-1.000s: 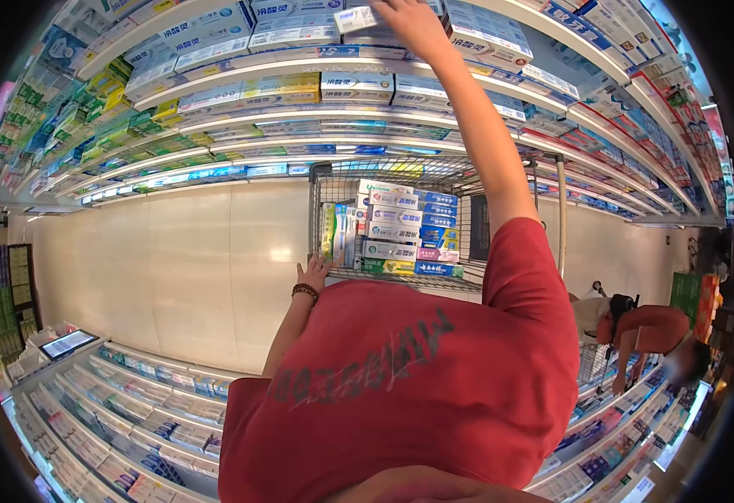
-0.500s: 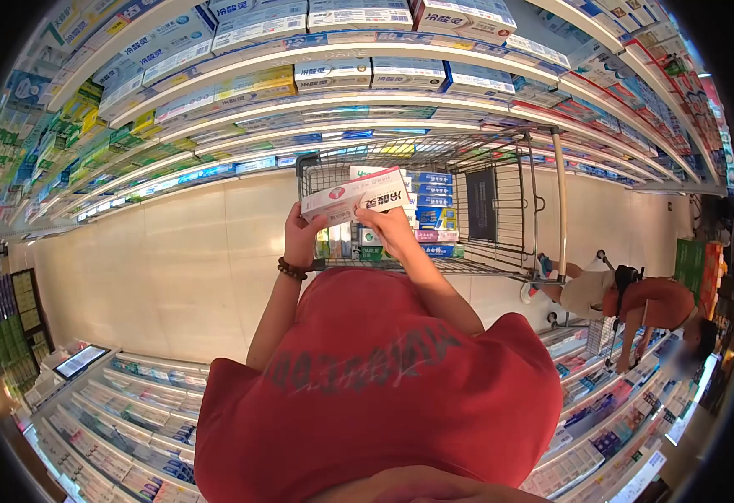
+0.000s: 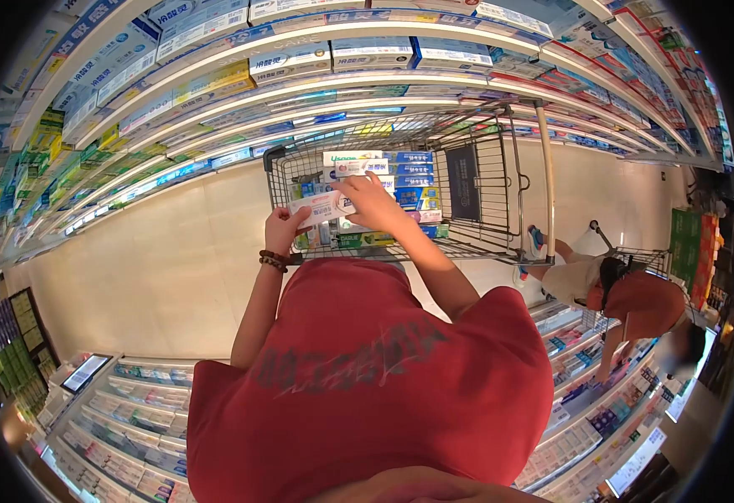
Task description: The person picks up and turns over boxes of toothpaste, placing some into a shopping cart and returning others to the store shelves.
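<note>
Two Hands, One Carton in the Toothpaste Aisle

Shelving [image 3: 350, 81] packed with boxed toothpaste curves across a store aisle, with a second bank of shelves [image 3: 132, 402] behind a shopper in a red T-shirt [image 3: 383, 394]. At right, another person in a rust-colored top [image 3: 652, 306] leans toward the rear shelves. Before the shopper stands a wire shopping cart [image 3: 463, 184], a dark panel at one end of its basket. Inside, toothpaste boxes [image 3: 414, 169] lie stacked in rows, a green Darlie box [image 3: 358, 239] nearest the shopper.

Above the cart's left half, over the stacked goods, a slim white toothpaste carton [image 3: 321, 205] is held slightly aslant between both hands. The left hand [image 3: 279, 225] pinches one end, thumb on the upper face; the right hand [image 3: 375, 204] is narrowed over the other end, fingers reaching across it. How firmly the right hand grips cannot be told, as its underside is hidden.

Such thin card probably calls for a light hold at both ends: pressure at the middle could crease it, and a palm over the print would block reading. Leveling the carton and holding it clear of the stack should avoid snagged corners. Smallest of all, a beaded bracelet [image 3: 274, 260] circles the left wrist.
</note>
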The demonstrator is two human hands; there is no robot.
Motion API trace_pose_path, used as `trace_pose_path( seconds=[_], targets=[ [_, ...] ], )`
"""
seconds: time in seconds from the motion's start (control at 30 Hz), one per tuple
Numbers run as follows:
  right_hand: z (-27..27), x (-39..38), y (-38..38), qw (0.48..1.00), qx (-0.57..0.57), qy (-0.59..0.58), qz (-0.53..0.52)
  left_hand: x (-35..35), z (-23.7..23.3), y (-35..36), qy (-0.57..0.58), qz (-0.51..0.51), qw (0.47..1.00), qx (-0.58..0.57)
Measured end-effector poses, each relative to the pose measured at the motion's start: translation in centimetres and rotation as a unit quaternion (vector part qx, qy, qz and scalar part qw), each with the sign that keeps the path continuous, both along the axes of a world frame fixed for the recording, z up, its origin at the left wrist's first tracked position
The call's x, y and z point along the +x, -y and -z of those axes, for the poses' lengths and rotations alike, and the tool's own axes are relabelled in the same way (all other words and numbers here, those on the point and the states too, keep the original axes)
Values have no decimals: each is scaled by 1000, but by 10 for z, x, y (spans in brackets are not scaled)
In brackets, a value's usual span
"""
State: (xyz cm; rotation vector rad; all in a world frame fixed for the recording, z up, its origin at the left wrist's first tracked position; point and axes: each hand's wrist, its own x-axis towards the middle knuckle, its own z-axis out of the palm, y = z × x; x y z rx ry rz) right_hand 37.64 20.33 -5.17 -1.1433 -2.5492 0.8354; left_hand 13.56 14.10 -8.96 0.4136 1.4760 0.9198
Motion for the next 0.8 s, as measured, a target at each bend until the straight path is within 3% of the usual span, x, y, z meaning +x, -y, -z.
trace_pose_path(
  seconds=[0.1,0.23,0.27,0.33,0.4,0.5,0.63,0.8],
  targets=[
    [23,1,-9,995,-64,-39,-61,2,19,7,-13,3,1000,-28],
    [60,4,-15,983,-158,-7,-98,12,30,15,-39,24,996,-82],
    [84,8,-17,984,-142,-65,-79,14,31,18,-46,36,994,-97],
    [108,19,-40,973,-224,36,-32,9,49,37,-110,44,990,-76],
    [141,37,-61,988,-115,82,56,-7,73,65,-132,44,988,-73],
    [217,67,-103,970,-50,157,179,-20,56,100,-139,-20,985,-101],
    [248,77,-151,964,-121,169,165,-40,72,163,-154,-93,967,-180],
    [297,79,-156,972,-123,185,82,-33,68,190,-157,-110,958,-212]
  ],
)
